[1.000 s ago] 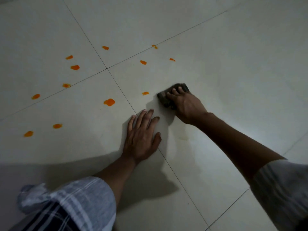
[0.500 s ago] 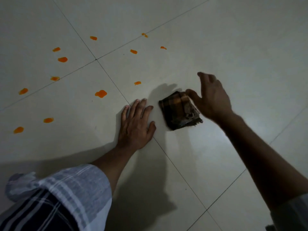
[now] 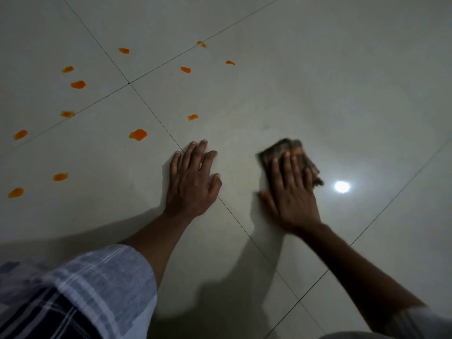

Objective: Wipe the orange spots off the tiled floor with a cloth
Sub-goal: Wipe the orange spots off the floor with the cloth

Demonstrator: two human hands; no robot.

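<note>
Several orange spots dot the pale tiled floor [image 3: 318, 81] at the upper left; the largest orange spot [image 3: 138, 134] lies just left of a grout line, and a small orange spot [image 3: 193, 117] sits right of it. My left hand [image 3: 192, 182] rests flat on the floor, fingers apart, holding nothing. To its right, my right hand [image 3: 291, 192] presses palm-down on a folded dark checked cloth [image 3: 297, 150], which sticks out beyond the fingertips. The hand and cloth are blurred. No spot lies under or beside the cloth.
A bright lamp reflection [image 3: 342, 186] shines on the tile just right of the cloth. My checked sleeve [image 3: 80, 289] fills the lower left corner. Dark grout lines cross the floor diagonally.
The right hand wiped with the cloth near the small spot, let it go and lifted, then came down flat on it again further right. The left hand stayed planted.
</note>
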